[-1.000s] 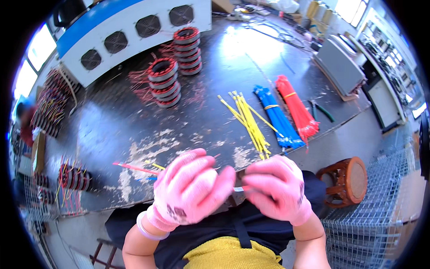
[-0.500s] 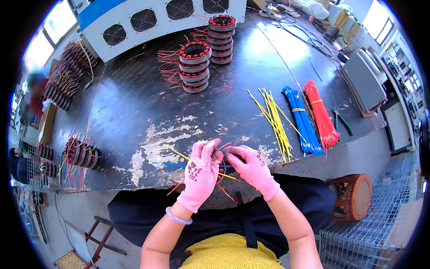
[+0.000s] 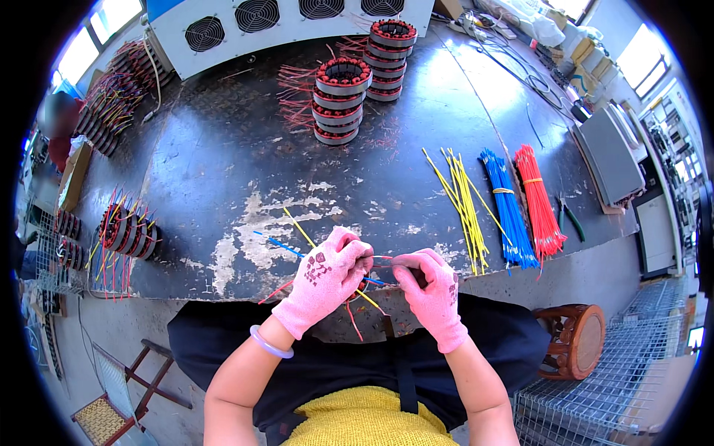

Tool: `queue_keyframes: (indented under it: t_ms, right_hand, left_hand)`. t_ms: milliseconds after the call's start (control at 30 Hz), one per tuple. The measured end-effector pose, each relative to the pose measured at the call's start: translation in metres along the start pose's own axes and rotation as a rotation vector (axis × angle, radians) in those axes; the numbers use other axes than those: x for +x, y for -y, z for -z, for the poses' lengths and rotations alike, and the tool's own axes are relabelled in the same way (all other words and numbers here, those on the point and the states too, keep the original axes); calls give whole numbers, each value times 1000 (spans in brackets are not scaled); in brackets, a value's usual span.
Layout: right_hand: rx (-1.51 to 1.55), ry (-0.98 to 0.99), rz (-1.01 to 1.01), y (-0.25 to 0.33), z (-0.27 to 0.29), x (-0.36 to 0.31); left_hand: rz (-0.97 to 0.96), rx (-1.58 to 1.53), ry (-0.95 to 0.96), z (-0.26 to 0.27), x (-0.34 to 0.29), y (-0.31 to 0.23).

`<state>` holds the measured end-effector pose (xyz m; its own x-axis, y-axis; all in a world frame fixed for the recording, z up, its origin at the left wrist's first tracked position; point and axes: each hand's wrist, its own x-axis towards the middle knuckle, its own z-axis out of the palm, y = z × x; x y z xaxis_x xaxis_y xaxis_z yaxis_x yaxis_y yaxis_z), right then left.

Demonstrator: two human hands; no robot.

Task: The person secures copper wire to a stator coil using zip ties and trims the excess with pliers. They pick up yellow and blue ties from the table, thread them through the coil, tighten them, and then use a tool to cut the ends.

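Note:
Both my hands wear pink gloves with dark-stained fingertips. At the table's front edge my left hand (image 3: 332, 276) is closed in a pinch on a thin red wire (image 3: 382, 257). My right hand (image 3: 430, 297) pinches the same wire from the other side, a small gap away. Under my left hand is a stator (image 3: 363, 285) with red windings, mostly hidden by the glove. A yellow wire (image 3: 300, 227) and a blue wire (image 3: 277, 242) stick out beyond my left hand. Loose red ends (image 3: 353, 320) hang toward my lap.
Right of my hands lie yellow wires (image 3: 467, 215), a blue wire bundle (image 3: 506, 212), a red wire bundle (image 3: 534, 201) and pliers (image 3: 571, 219). Stacked stators (image 3: 341, 104) stand further back. Wired stators (image 3: 128, 232) sit at the left edge. A wooden stool (image 3: 576, 342) is at right.
My hands have drawn apart, my right hand moving right and down, so the thin red wire shows between them. The yellow and blue wires have tilted. The whole view has shifted slightly.

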<state>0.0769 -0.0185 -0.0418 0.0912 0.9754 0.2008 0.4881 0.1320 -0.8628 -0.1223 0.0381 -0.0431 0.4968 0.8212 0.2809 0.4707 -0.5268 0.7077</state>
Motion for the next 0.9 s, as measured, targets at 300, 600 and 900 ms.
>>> queue_keyframes:
  t_ms: [300,600,900]
  right_hand:
    - [16,134,152,-1,7,17]
    - [2,277,67,11,17,30]
    - [68,362,-62,17,24,37]
  left_hand:
    - [-39,41,44,5,6,-10]
    - [-31,115,36,3,8,-21]
    - [34,96,58,3,7,-29]
